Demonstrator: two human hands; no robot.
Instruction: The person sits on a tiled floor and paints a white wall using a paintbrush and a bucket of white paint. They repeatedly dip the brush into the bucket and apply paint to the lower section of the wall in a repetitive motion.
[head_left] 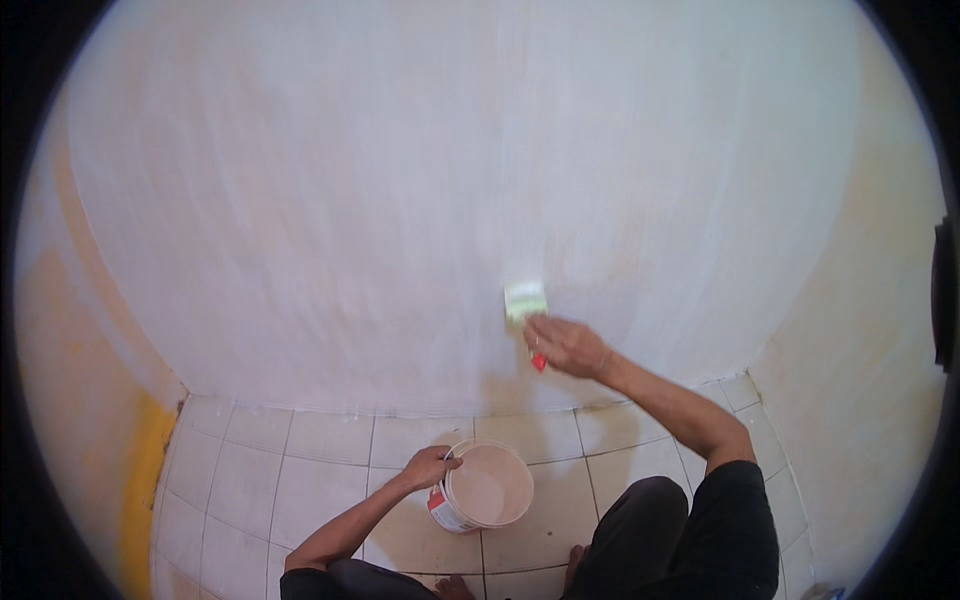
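My right hand (567, 345) is closed round the handle of a wide paintbrush (525, 300), whose red handle end pokes out below my fingers. The brush head is pale and a little blurred, and it is up against the white-coated wall (400, 200). Lower down, my left hand (430, 468) grips the rim of a round paint bucket (456, 515) with a red and white label. Pale, milky paint (488, 485) shows inside the bucket, which is tilted slightly over the tiles between my knees.
Beige floor tiles (325, 437) meet the wall's foot. A left side wall (75, 420) carries patchy white over yellow, with a bright yellow strip (145, 490) low down. The right side wall (880, 420) is pale yellow. A dark object (943, 295) shows at the right rim.
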